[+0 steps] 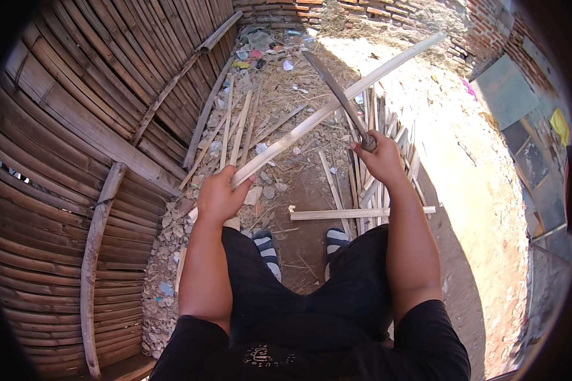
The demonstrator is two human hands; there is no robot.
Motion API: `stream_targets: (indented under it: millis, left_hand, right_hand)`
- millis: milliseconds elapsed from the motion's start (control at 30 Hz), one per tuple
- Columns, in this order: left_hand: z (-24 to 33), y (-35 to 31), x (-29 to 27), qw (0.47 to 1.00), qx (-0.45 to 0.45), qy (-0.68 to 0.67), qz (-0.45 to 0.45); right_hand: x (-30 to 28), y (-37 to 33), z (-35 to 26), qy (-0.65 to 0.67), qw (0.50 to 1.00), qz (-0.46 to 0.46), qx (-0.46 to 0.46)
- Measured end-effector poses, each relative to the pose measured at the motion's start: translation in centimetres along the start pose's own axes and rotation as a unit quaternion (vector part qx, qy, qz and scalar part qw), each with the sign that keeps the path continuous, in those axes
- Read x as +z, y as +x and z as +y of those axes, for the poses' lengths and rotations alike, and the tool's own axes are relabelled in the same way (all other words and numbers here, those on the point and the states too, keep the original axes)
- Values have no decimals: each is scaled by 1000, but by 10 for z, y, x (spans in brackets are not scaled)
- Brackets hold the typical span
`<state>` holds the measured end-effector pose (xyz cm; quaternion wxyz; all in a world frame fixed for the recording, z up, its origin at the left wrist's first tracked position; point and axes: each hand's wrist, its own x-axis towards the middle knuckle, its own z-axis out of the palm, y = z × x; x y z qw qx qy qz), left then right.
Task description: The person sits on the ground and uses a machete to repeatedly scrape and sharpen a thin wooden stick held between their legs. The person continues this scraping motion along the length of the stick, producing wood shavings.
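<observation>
My left hand [222,195] is closed round the near end of a long pale bamboo strip [299,130], which slants up and away to the right. Closed on the handle of a machete is my right hand [380,155]. The dark machete blade [332,84] points up and to the left, crossing the strip near its middle. Whether the blade touches the strip I cannot tell. Below my right hand, a shorter pale strip [356,214] lies crosswise over a bundle of split bamboo strips [370,184] on the ground.
A bamboo-slat wall [108,82] with a pole [98,254] runs along my left. Several loose strips [240,127] lie on rubble beside it. A brick wall [388,16] closes the far side. Metal sheets [505,92] lean at the right. My sandalled feet [267,251] are between my knees.
</observation>
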<state>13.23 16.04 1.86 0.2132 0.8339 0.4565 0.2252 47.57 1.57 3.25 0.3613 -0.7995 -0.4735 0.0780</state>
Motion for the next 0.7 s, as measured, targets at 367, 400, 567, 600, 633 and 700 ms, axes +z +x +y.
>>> stream_targets:
  millis: [367, 400, 567, 600, 633, 700]
  left_hand:
    - [-14, 2, 15, 998, 55, 25, 26]
    - [-17, 3, 16, 994, 89, 21, 62]
    - [-2, -1, 2, 999, 32, 11, 14]
    - [-3, -1, 2, 999, 33, 9, 17]
    - [-4, 0, 2, 999, 33, 7, 21]
    - [-6, 0, 1, 1000, 21, 1, 15]
  right_hand:
    - [38, -25, -47, -124, 954, -179, -204]
    - [41, -25, -51, -130, 953, -183, -203]
    - [24, -16, -49, -115, 980, -91, -134]
    - [19, -11, -38, -71, 993, -68, -71]
    - [16, -5, -21, -26, 999, -45, -7]
    - [6, 6, -5, 44, 993, -31, 107]
